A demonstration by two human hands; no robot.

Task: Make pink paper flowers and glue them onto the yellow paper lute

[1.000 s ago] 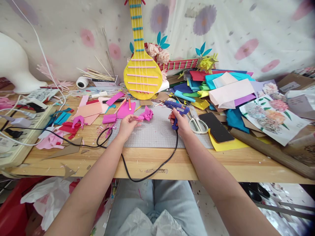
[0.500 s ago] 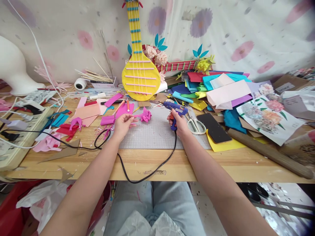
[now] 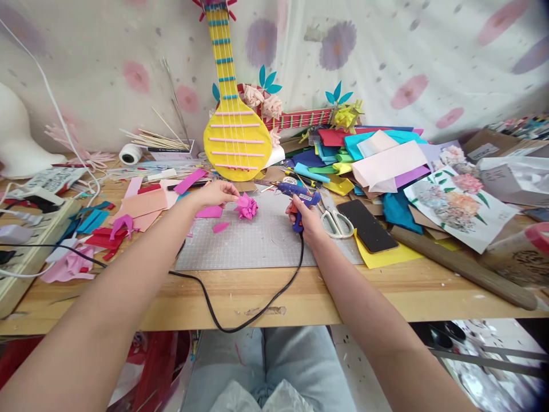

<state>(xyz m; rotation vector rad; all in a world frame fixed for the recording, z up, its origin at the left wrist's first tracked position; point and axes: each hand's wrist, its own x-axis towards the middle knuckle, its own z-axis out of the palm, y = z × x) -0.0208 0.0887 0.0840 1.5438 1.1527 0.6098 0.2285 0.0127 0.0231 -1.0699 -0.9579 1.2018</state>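
Observation:
My left hand (image 3: 215, 193) reaches over the far left corner of the grey cutting mat (image 3: 257, 243) and pinches a petal of a magenta foam flower (image 3: 247, 208) that rests on the mat. My right hand (image 3: 305, 220) grips a blue glue gun (image 3: 299, 196) by its handle, just right of the flower, with the nozzle pointing left toward it. A small loose pink scrap (image 3: 221, 227) lies on the mat near my left forearm. A pink foam sheet (image 3: 210, 212) lies under my left wrist.
Scissors (image 3: 337, 224) and a black phone (image 3: 371, 226) lie right of the glue gun. Stacked coloured foam sheets (image 3: 377, 155), a flower print (image 3: 461, 201) and a wooden rod (image 3: 465, 266) crowd the right. A yellow paper guitar (image 3: 237, 143) leans behind. The gun's black cord (image 3: 240, 325) hangs over the table's front edge.
My left hand has moved forward from the mat's left side up to the flower. The flower and glue gun stay in about the same place. The view has dipped and shifted.

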